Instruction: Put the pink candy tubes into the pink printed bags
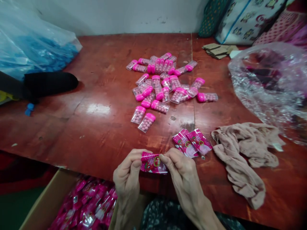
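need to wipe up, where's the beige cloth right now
In the head view the beige cloth lies crumpled on the red table, right of the hands, beside the pink sleeves.

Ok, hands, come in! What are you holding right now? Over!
Left hand and right hand both pinch one pink packet. Nothing blocking. Over.

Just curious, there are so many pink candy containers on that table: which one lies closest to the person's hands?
The pink-capped container at the pile's near edge, right-hand one of a pair lying apart from the heap. It sits nearest the left hand and right hand.
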Tool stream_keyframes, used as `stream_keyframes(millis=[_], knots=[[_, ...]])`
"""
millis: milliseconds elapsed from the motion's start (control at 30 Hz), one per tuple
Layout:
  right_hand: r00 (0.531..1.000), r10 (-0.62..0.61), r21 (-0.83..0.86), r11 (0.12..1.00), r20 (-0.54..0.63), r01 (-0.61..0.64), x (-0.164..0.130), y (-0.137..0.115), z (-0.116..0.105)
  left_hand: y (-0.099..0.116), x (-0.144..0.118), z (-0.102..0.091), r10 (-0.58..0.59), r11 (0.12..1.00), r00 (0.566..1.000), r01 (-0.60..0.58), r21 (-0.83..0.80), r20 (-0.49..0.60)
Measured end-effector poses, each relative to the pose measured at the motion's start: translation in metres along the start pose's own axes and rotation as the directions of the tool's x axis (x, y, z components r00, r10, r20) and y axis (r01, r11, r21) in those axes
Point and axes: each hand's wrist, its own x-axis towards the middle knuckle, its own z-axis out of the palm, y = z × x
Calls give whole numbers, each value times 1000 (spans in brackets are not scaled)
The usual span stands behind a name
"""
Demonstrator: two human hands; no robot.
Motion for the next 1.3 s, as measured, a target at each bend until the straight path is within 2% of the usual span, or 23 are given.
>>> stream_keyframes(millis=[100,200,300,400,500,567,667,733,800,867,900,967,1033,1100,1200,1300], knots=[[996,-75,-72,994,39,78,1,1,0,0,-2,0,-18,998,1000,19,-65,17],[992,-66,-36,997,110,70,1,1,-2,1,-2,1,-86,993,995,82,-89,-47],[981,48,133,988,186,-73,-1,-3,-2,1,0,-1,-169,971,982,151,-184,-87],[953,171,344,904,250,-252,-2,-6,2,-2,2,-6,-281,935,950,240,-260,-135],[943,228,385,870,242,-309,-3,-4,10,-4,2,-9,-341,917,920,279,-287,-194],[944,247,326,893,216,-309,-4,0,16,-2,1,-9,-302,932,929,241,-272,-213],[946,268,236,922,184,-307,-8,5,24,1,0,-9,-213,946,965,165,-278,-153],[950,257,206,934,174,-291,-10,5,28,2,1,-11,-232,938,965,189,-289,-123],[953,233,216,937,196,-273,-9,2,30,0,4,-15,-322,916,931,260,-304,-174],[959,217,198,947,180,-251,-3,-4,32,-3,8,-19,-402,890,872,301,-344,-279],[969,207,160,960,137,-228,4,-8,33,-4,10,-22,-425,879,842,298,-371,-331],[988,151,-8,988,-36,-152,24,-14,39,-4,14,-26,-442,869,798,267,-416,-410],[979,33,-209,975,-202,-76,49,-17,49,-2,17,-29,-435,867,787,234,-441,-437],[957,-56,-420,905,-283,-72,70,-17,61,0,19,-31,-426,863,790,209,-461,-440],[961,-133,-541,841,-243,-21,81,-13,70,3,19,-31,-422,853,792,182,-490,-441],[968,-175,-525,849,-179,56,66,-6,60,3,20,-30,-408,845,809,160,-510,-422]])
